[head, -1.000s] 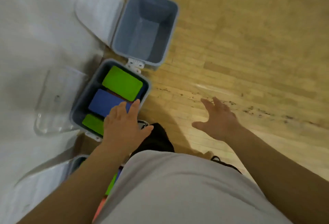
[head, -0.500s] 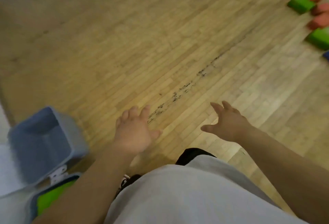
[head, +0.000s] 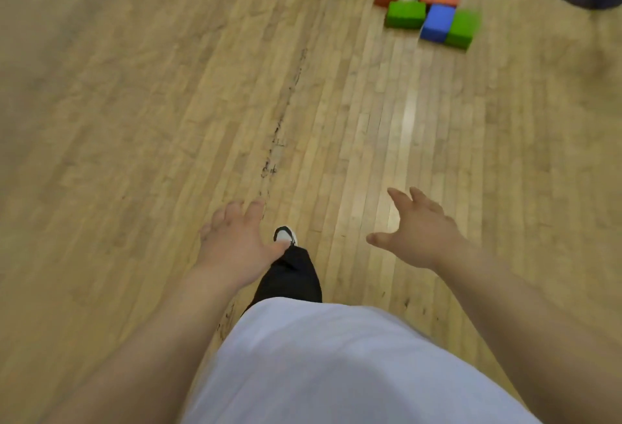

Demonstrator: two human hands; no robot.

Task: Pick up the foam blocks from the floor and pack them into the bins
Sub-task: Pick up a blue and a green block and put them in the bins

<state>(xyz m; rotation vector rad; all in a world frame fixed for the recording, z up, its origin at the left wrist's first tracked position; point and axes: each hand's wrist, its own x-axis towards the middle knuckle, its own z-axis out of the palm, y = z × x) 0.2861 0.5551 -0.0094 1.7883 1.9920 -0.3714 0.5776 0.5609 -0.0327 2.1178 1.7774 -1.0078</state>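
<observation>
Fetching step, it seems: left hand (head: 235, 248) and right hand (head: 420, 238) hang apart, fingers spread, holding nothing. The foam blocks (head: 405, 14) (roughly ten, though blurred) lie clustered on the floor (head: 168, 87) well ahead. Next: walk over, stoop, grasp some.

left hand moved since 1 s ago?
Yes. The left hand was over the packed bin, short of the floor's dark scuff line; now it reaches that line, bins out of view.

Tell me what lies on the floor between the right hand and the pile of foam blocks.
Nothing but bare wooden floor, by the head view, between the right hand and the foam blocks.
</observation>
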